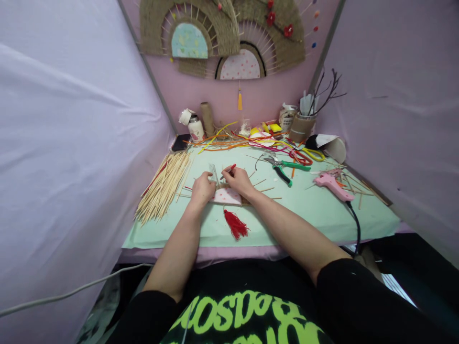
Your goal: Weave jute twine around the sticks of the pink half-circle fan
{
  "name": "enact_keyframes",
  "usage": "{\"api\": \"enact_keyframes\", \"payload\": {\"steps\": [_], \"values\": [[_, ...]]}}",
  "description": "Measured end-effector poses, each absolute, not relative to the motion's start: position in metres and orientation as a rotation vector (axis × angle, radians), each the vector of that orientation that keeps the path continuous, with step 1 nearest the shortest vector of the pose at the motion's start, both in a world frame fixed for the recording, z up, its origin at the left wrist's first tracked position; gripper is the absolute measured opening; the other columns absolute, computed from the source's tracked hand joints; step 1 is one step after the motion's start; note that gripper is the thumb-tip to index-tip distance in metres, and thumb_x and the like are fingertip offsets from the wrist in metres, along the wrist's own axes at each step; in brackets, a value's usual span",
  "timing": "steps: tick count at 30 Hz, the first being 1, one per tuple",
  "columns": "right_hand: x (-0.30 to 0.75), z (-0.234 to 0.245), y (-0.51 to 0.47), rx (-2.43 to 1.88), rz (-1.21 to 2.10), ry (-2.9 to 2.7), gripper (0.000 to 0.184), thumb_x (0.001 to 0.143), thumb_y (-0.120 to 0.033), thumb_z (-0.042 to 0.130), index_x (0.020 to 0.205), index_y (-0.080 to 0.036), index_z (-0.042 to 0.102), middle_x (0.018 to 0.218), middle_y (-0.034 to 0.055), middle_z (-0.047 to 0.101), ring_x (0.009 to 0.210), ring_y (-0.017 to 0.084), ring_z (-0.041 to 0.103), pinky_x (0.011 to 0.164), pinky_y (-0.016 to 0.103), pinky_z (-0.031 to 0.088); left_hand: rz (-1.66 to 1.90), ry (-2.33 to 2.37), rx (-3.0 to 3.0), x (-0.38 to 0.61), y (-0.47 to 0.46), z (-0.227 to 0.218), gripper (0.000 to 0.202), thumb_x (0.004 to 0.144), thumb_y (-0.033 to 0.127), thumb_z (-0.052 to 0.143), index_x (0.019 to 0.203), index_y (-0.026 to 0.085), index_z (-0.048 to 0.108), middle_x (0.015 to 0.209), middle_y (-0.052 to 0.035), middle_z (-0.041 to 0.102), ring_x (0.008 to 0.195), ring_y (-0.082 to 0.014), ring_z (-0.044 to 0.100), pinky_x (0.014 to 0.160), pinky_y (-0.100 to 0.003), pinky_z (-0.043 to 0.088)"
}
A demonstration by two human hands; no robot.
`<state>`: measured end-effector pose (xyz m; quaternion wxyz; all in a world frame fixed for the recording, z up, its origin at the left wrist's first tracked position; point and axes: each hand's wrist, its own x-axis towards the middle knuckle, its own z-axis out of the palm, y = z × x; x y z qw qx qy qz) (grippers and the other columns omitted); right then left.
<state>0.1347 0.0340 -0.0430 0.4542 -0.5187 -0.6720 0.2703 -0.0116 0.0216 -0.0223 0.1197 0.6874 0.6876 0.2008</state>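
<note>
My right hand (238,179) is closed on a red-ended pen (233,167), its tip pointing down to the left. My left hand (203,186) has its fingers pressed on a clear ruler (213,173), just left of the pen. Beneath both hands lies a small fan-shaped piece (226,196) with a pink dotted cloth centre and a brown band. Thin sticks (267,189) radiate from it on both sides. A red tassel (235,224) hangs from its near edge onto the table. My hands partly cover the brown band.
A pile of thin wooden sticks (165,186) lies at the left. Green-handled pruning shears (285,167) and a pink glue gun (333,186) with a black cord rest at the right. Coloured pipe cleaners (229,142), a bottle (195,128) and a phone (180,143) are at the back.
</note>
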Motion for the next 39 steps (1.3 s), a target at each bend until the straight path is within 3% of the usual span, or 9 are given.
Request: {"api": "enact_keyframes", "payload": {"steps": [8,13,21,25,31,39], "values": [[0.135,-0.046,0.035,-1.273,0.672,-1.676,0.024,0.083,-0.029,0.047,0.074,-0.015,0.065,0.065,0.0022,0.065,0.062,0.012,0.057,0.06,0.021,0.038,0.52,2.033,1.997,-0.009,0.02,-0.02,0.039,0.075,0.019,0.05,0.113,0.018,0.059,0.089,-0.0075,0.071,0.094,-0.0222,0.063,0.08,-0.03,0.044],[0.136,-0.048,0.037,-1.202,0.777,-1.655,0.025,0.087,-0.034,0.045,0.093,-0.018,0.064,0.065,-0.0015,0.063,0.062,0.012,0.058,0.064,0.021,0.042,0.469,2.039,1.99,-0.01,0.021,-0.021,0.036,0.076,0.02,0.049,0.11,0.019,0.06,0.088,-0.0082,0.071,0.092,-0.0223,0.064,0.078,-0.03,0.044],[0.134,-0.053,0.035,-1.195,0.773,-1.777,0.021,0.087,-0.025,0.045,0.097,-0.022,0.063,0.071,-0.0021,0.066,0.069,0.011,0.06,0.069,0.022,0.043,0.474,2.034,1.985,-0.011,0.021,-0.02,0.016,0.074,0.022,0.05,0.084,0.021,0.063,0.082,-0.0066,0.07,0.085,-0.0222,0.064,0.074,-0.031,0.045],[0.139,-0.046,0.028,-1.264,0.695,-1.925,0.018,0.082,-0.026,0.054,0.097,-0.023,0.063,0.076,-0.0013,0.067,0.072,0.013,0.059,0.07,0.023,0.041,0.491,2.037,1.945,-0.011,0.022,-0.02,0.015,0.074,0.023,0.051,0.083,0.021,0.063,0.082,-0.0067,0.07,0.085,-0.0215,0.064,0.074,-0.03,0.046],[0.158,-0.024,0.013,-1.166,0.78,-2.237,0.056,0.057,-0.03,0.078,0.108,-0.024,0.056,0.094,-0.0002,0.065,0.08,0.015,0.059,0.066,0.022,0.039,0.485,2.042,1.928,-0.009,0.021,-0.018,0.016,0.073,0.021,0.051,0.083,0.02,0.064,0.084,-0.0074,0.071,0.086,-0.0217,0.065,0.074,-0.03,0.046],[0.156,-0.027,0.011,-1.161,0.739,-2.278,0.063,0.055,-0.033,0.079,0.111,-0.023,0.052,0.099,0.0026,0.064,0.082,0.017,0.058,0.064,0.022,0.038,0.517,2.024,1.918,-0.009,0.02,-0.018,0.016,0.073,0.022,0.051,0.083,0.02,0.064,0.086,-0.0079,0.071,0.086,-0.0215,0.065,0.074,-0.03,0.046]]}}
